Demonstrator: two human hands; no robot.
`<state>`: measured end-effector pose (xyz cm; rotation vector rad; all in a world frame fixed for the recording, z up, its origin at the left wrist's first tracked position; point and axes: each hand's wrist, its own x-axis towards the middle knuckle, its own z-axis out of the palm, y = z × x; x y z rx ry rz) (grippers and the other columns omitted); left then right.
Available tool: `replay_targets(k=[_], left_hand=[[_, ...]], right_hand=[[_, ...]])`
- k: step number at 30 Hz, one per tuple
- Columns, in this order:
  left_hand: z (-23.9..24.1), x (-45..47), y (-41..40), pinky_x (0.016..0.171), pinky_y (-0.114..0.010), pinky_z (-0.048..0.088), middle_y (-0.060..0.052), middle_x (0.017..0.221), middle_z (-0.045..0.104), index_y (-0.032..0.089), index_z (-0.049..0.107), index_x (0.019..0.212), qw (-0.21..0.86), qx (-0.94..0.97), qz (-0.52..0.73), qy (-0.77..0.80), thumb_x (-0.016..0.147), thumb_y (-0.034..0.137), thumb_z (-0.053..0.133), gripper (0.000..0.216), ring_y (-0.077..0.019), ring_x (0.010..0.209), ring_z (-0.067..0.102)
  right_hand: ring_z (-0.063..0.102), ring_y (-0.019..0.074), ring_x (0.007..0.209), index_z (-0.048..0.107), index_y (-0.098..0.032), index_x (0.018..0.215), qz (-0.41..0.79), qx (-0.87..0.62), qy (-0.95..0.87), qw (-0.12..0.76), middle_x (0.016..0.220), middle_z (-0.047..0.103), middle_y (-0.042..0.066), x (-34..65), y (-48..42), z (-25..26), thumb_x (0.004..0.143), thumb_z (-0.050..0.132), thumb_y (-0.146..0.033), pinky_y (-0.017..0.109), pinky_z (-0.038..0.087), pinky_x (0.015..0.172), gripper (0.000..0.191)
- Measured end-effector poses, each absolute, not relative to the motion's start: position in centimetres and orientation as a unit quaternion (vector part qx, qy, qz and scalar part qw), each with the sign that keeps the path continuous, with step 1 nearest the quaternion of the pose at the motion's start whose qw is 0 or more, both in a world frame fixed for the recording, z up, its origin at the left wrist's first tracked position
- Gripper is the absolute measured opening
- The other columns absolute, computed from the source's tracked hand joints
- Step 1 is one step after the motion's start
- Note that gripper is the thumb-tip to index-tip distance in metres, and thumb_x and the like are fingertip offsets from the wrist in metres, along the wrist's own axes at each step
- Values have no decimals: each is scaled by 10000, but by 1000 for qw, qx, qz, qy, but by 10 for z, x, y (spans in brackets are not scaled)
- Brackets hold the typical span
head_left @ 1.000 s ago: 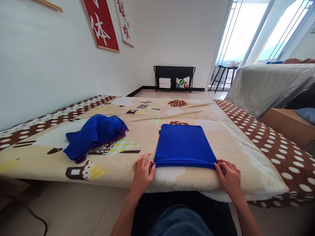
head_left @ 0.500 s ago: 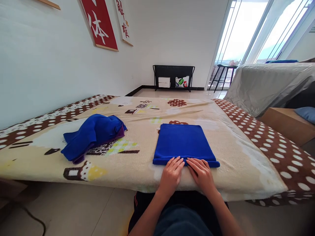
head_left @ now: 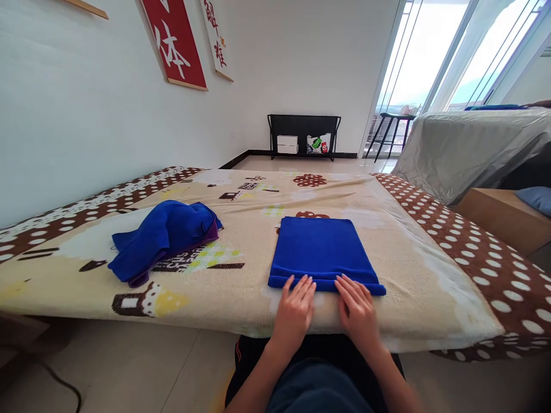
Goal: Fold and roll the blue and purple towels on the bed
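A blue cloth [head_left: 322, 246], like a towel, lies flat on the bed with its near edge turned up into a narrow roll. My left hand [head_left: 295, 310] rests its outstretched fingers on the roll, left of the middle. To the right of it, my right hand [head_left: 358, 307] also lays extended fingers over the roll. Both hands are open, palms down, with a gap between them. My thumbs are partly hidden. Just behind the roll runs a slight ridge in the cloth. Further left lies a crumpled heap of blue cloth [head_left: 167, 238] with a purple piece showing underneath.
A cream patterned blanket [head_left: 241, 229] with brown polka-dot borders covers the bed. Beyond it stand a black rack [head_left: 303, 123] and a stool [head_left: 398, 117]. At the right are a plastic-covered piece of furniture [head_left: 473, 143] and a cardboard box [head_left: 486, 209].
My hands have moved apart along the roll, the left one leftward and the right one slightly rightward. A ridge now shows more clearly behind the roll. The crumpled heap stays put.
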<state>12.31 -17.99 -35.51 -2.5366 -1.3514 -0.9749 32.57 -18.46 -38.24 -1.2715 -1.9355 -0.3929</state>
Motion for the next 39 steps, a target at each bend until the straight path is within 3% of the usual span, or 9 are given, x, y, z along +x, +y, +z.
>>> replay_targets(k=[3, 13, 19, 24, 31, 39], left_hand=[[-355, 144, -178, 1087, -455, 467, -107, 1383, 603, 143, 592, 1324, 36, -848, -314, -425, 956, 143, 415, 408, -225, 1306, 557], [-358, 78, -163, 1123, -527, 393, -88, 1372, 616, 183, 582, 1340, 40, -777, -308, -547, 1016, 296, 409, 384, -247, 1305, 555], [-355, 102, -167, 1181, -661, 187, -131, 1354, 623, 159, 593, 1316, 69, -776, -296, -553, 999, 199, 391, 378, -287, 1303, 554], [-355, 148, -169, 1151, -455, 374, -102, 1422, 574, 154, 541, 1377, 29, -850, -279, -446, 971, 161, 403, 429, -216, 1348, 512], [-350, 129, -155, 1108, -526, 382, -103, 1463, 531, 235, 539, 1392, 55, -796, -276, -536, 1009, 404, 414, 437, -279, 1359, 491], [-349, 73, -153, 1151, -562, 313, -72, 1506, 480, 263, 479, 1442, 29, -789, -236, -567, 1031, 380, 359, 443, -252, 1395, 453]], right_hand=[[544, 200, 1302, 555, -222, 1381, -106, -470, -788, 382, 1360, 617, 54, 297, -182, -378, 957, 419, -136, 399, 422, 1079, 453], [533, 232, 1312, 538, -196, 1397, -152, -590, -729, 312, 1387, 593, 73, 359, -177, -385, 1021, 421, -384, 444, 314, 1124, 436], [542, 279, 1302, 607, -171, 1308, -192, -614, -690, 330, 1347, 618, 114, 355, -179, -384, 1012, 418, -302, 565, 191, 1163, 375], [542, 194, 1305, 564, -214, 1367, -121, -501, -789, 333, 1372, 608, 58, 311, -177, -372, 999, 393, -193, 406, 345, 1120, 407], [514, 232, 1333, 551, -201, 1385, -113, -571, -757, 296, 1404, 576, 74, 318, -159, -369, 1031, 382, -389, 431, 341, 1103, 436], [451, 229, 1388, 455, -217, 1468, -148, -620, -725, 260, 1467, 511, 66, 378, -165, -387, 1033, 326, -466, 460, 296, 1137, 518]])
